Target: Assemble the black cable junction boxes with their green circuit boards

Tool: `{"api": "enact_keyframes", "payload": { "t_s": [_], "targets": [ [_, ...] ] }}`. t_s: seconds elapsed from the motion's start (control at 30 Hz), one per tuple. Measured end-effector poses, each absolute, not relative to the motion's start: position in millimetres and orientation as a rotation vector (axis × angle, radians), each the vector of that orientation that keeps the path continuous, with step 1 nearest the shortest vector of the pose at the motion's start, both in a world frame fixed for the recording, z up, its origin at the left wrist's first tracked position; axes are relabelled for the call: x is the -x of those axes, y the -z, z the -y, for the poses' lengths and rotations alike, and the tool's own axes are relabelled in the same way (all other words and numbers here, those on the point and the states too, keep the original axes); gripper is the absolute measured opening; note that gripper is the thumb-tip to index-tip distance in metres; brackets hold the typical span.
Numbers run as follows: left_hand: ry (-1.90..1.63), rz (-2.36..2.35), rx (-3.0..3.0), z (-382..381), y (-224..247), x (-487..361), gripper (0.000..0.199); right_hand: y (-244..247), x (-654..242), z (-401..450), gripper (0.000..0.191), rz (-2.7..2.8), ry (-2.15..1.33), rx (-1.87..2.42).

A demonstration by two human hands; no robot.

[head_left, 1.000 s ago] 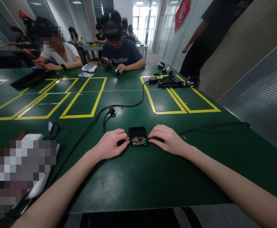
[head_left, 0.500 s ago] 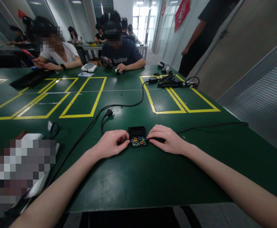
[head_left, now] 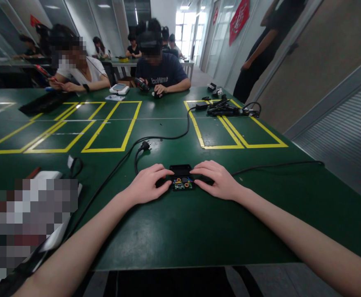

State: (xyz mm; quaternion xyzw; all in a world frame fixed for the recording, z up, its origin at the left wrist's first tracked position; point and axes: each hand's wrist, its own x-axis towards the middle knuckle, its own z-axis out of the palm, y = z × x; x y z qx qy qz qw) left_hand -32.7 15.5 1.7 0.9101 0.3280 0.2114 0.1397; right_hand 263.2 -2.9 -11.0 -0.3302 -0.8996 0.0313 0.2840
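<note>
In front of me lies an opened black power adapter case point(head_left: 181, 169), its lid tipped back. A green circuit board point(head_left: 179, 186) with copper-coloured ring coils sits in the lower half. My left hand point(head_left: 148, 183) holds the case's left end, thumb at the lower half and fingers at the lid. At the opposite end my right hand point(head_left: 216, 179) grips in the same way. Some blue wire shows by the right fingertips. A black cord with a plug point(head_left: 145, 145) runs behind my left hand, and another black cord point(head_left: 276, 165) leads off from behind my right hand.
A long black cable point(head_left: 165, 137) crosses the green table point(head_left: 143, 235). Black adapters and cords point(head_left: 226, 108) lie in a heap at the far right, among yellow tape outlines. A blurred-out item point(head_left: 35, 214) lies at left. Two people work across the table; another stands at right.
The fingers of both hands have moved from the case's sides up to the lid's edges, and the thumbs stay by the lower half. The view has shifted slightly.
</note>
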Motion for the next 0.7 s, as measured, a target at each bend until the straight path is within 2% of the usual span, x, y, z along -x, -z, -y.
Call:
{"api": "enact_keyframes", "payload": {
  "t_s": [0.13, 0.4, 0.57, 0.7],
  "targets": [
    [-0.61, -0.922, -2.665, -14.6, -0.9, 29.8, 0.026, 14.1, -264.3, 0.9, 0.033, 2.42, -0.112, 1.014],
    [-0.613, -0.853, -2.646, -11.1, -1.9, 27.0, 0.023, 10.3, -262.9, 5.4, 0.026, 2.401, -0.18, 0.969],
    [-0.601, -0.837, -2.626, -9.0, -3.2, 26.6, 0.033, 11.4, -264.1, 6.7, 0.021, 2.336, -0.312, 0.948],
    [-0.598, -0.828, -2.645, -7.1, -4.4, 25.7, 0.034, 12.5, -263.3, 7.2, 0.019, 2.259, -0.424, 0.899]
  ]
}}
